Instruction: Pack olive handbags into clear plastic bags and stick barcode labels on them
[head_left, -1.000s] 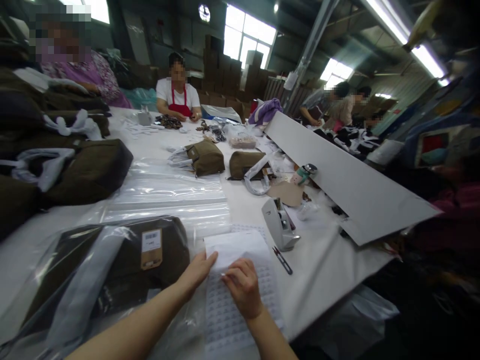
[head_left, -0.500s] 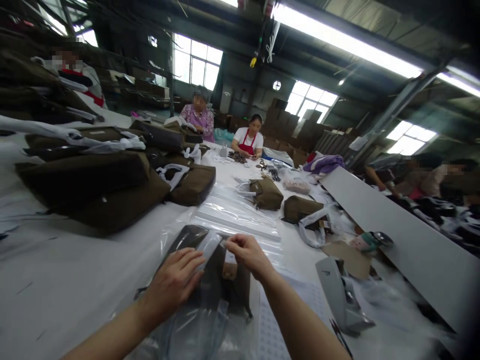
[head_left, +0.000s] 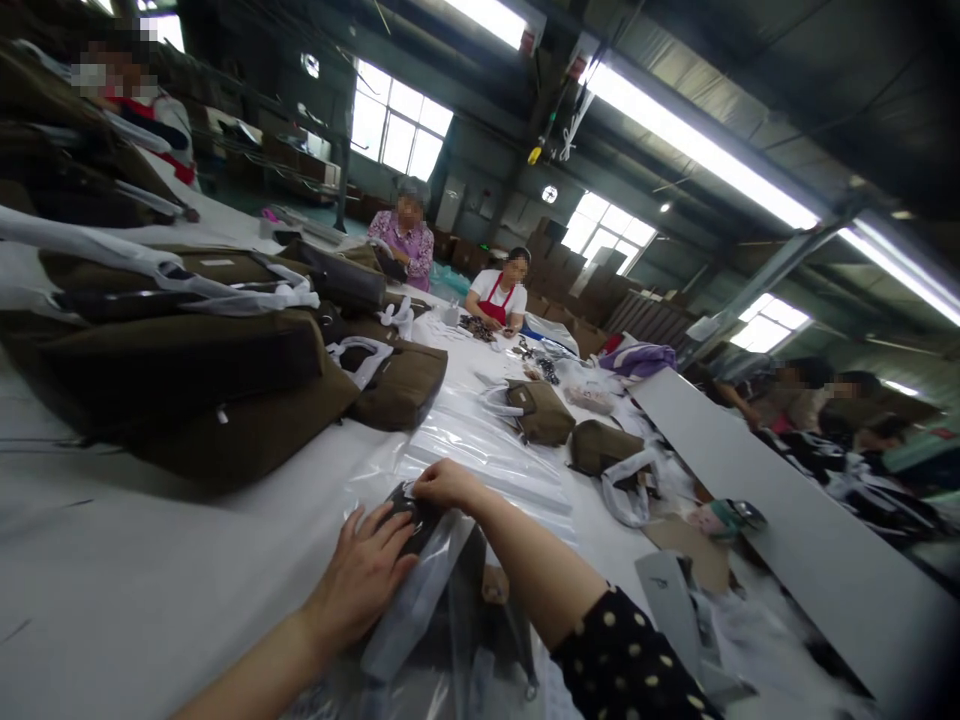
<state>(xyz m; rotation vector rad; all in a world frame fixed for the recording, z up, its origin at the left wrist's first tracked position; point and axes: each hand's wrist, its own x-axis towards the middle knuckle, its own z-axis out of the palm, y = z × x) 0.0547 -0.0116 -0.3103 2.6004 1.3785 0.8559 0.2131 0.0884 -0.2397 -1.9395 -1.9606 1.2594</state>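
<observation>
Overall, the head view shows one long white table [head_left: 112, 590] with open surface only to the left of the hands. A pile of brown bags [head_left: 195, 380] borders that open area on its far side. A stack of clear film sleeves [head_left: 487, 455] lies just beyond the hands. To the right, room is restricted by a grey device [head_left: 664, 590] near the right forearm and by a long white board [head_left: 787, 530] that runs diagonally along the table. Two small brown bags [head_left: 538, 412] sit farther up the table, well apart from the hands. Other people work at the far end.

The wrapped bag [head_left: 439, 610], a dark item inside clear film, lies flat on the table directly under both hands, with its far end pointing toward the film sleeves.

The left hand [head_left: 367, 580] rests flat on the near left part of the wrapped bag, fingers extended and slightly spread, grasping nothing. The right hand [head_left: 446, 485] sits at the far end of the wrapped bag with fingers curled downward onto the film. Whether these fingers pinch the film cannot be determined.
</observation>
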